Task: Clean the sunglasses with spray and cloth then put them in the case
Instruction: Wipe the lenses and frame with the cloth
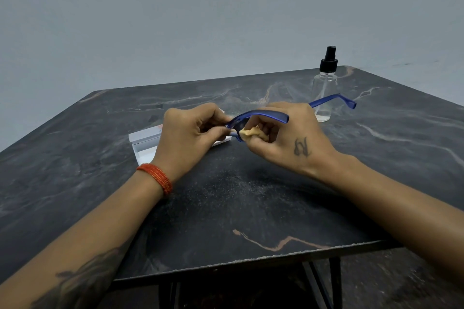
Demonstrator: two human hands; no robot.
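Blue sunglasses (261, 116) are held above the middle of the dark marble table (226, 208). My left hand (190, 133) pinches the frame at its left end. My right hand (288, 138) grips a small crumpled yellow cloth (251, 132) and presses it against the frame near a lens. One blue arm of the glasses sticks out to the right past my right hand. A clear spray bottle (325, 85) with a black pump top stands upright at the back right of the table. A white case (144, 142) lies on the table behind my left hand, partly hidden by it.
The table's front edge (251, 262) runs close below my forearms, with black metal legs under it. A plain grey wall stands behind the table. An orange bangle (157, 178) circles my left wrist.
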